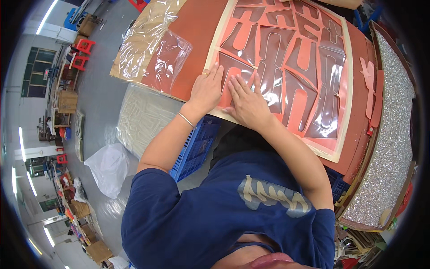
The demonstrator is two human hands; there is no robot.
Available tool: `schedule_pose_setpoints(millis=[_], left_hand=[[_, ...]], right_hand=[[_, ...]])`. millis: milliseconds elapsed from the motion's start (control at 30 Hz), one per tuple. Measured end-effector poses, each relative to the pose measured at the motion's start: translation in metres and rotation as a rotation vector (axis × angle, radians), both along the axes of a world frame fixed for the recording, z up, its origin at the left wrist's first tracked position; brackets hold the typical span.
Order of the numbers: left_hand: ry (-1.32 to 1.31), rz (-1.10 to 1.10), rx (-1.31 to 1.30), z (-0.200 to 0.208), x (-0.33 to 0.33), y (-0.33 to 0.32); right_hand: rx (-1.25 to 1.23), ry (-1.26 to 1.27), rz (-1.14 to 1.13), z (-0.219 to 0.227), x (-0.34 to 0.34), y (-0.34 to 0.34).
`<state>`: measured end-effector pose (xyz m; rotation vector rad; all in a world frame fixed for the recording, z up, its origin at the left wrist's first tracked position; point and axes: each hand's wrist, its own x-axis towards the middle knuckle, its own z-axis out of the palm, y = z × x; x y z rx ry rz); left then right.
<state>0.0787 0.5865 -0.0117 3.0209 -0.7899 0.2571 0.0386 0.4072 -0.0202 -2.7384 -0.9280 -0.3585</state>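
Note:
A large panel [299, 117] lies on the reddish-brown board in front of me, with a cream border [329, 153] round it. Glossy grey-brown film pieces [327, 122] with long rounded slots cover its salmon-coloured face. My left hand [207, 89] rests flat on the panel's near left corner, fingers stretched out and pointing away. Close beside it, my right hand [248, 101] presses palm down on the film with its fingers spread. Neither hand holds anything.
Clear plastic film [168, 56] covers the board's left end. Below it are a plastic-covered pale sheet [145, 114], a blue crate [197, 145] and a white bag [109, 168]. Red strips [368, 85] and a silver glitter sheet [386, 134] lie at right. Another person's arm [342, 3] reaches in at the top.

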Motion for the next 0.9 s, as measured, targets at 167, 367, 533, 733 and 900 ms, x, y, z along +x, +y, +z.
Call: schedule_pose_setpoints(millis=[167, 367, 533, 733, 900], left_hand=[[0.026, 0.017, -0.149, -0.001, 0.031, -0.002], [0.072, 0.102, -0.294, -0.009, 0.043, -0.004], [-0.204, 0.011, -0.324, -0.02, 0.043, -0.011], [-0.249, 0.087, -0.553, -0.019, 0.035, -0.016], [-0.204, 0.062, -0.442, -0.015, 0.035, -0.016]], right_hand=[[-0.021, 0.115, 0.067, 0.005, 0.003, -0.003], [0.259, -0.149, -0.084, 0.013, 0.053, -0.024], [0.126, -0.069, -0.316, 0.009, 0.077, -0.039], [0.276, 0.062, -0.409, 0.011, 0.089, -0.026], [0.328, 0.566, -0.426, 0.036, 0.109, -0.018]])
